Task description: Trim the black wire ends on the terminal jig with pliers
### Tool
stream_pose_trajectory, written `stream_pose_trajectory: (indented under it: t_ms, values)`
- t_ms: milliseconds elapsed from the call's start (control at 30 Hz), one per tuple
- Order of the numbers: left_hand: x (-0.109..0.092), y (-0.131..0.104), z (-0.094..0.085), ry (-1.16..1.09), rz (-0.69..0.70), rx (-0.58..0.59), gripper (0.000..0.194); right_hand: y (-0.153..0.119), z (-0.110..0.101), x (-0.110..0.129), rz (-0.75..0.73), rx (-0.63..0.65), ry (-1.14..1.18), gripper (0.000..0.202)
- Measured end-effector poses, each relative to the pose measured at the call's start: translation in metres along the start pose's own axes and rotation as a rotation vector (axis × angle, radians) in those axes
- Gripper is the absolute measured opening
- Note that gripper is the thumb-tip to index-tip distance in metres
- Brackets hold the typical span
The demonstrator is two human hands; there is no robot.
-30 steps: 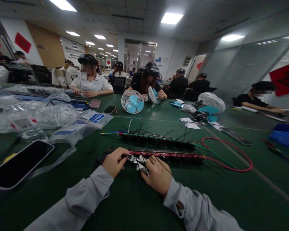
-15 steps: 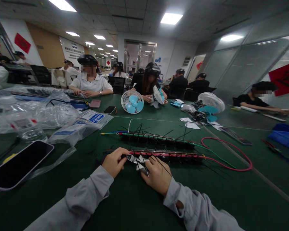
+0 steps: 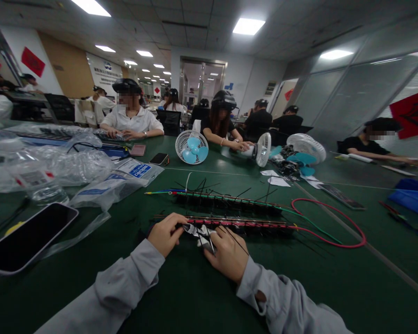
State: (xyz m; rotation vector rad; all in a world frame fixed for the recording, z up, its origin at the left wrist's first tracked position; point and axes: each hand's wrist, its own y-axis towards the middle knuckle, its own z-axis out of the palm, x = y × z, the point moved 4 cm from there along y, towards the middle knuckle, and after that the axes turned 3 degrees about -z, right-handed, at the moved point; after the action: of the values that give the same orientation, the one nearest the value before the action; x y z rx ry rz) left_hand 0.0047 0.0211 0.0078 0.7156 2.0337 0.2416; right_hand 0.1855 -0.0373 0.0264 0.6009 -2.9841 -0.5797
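Note:
On the green table in front of me lies a long black strip with a red wire (image 3: 254,224) along it and thin black cable ties sticking out. My left hand (image 3: 164,235) is closed in a pinch at the near left part of this strip, on the end of a crumpled white piece (image 3: 202,232). My right hand (image 3: 228,253) is curled round the other side of that piece, with dark cable tie tails crossing its fingers. What the white piece is made of, I cannot make out. Just behind runs a second strip with a green wire (image 3: 237,200), parallel to the first.
At left lie a smartphone (image 3: 31,236), a clear plastic bag (image 3: 114,185) and a water bottle (image 3: 38,181). A blue-bladed fan (image 3: 192,147) stands across the table, near a co-worker handling another fan (image 3: 264,149). A red cable (image 3: 362,236) loops out at right.
My hands and the strips have hardly moved. Across the table, the co-worker's fan has shifted right and tipped over sideways, with the co-worker's hands now on its base.

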Motion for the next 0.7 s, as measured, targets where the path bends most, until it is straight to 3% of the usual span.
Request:
stream_pose_trajectory:
  t_ms: [333, 700]
  values:
    - [-0.0003, -0.0002, -0.0003, -0.006, -0.006, 0.006, 0.017, -0.0013, -0.0001, 0.0008, -0.003, -0.039, 0.013, 0.013]
    - [0.0046, -0.0004, 0.0011, -0.003, -0.054, -0.009, 0.022, -0.0016, 0.0026, -0.0009, -0.003, -0.067, -0.025, 0.027]
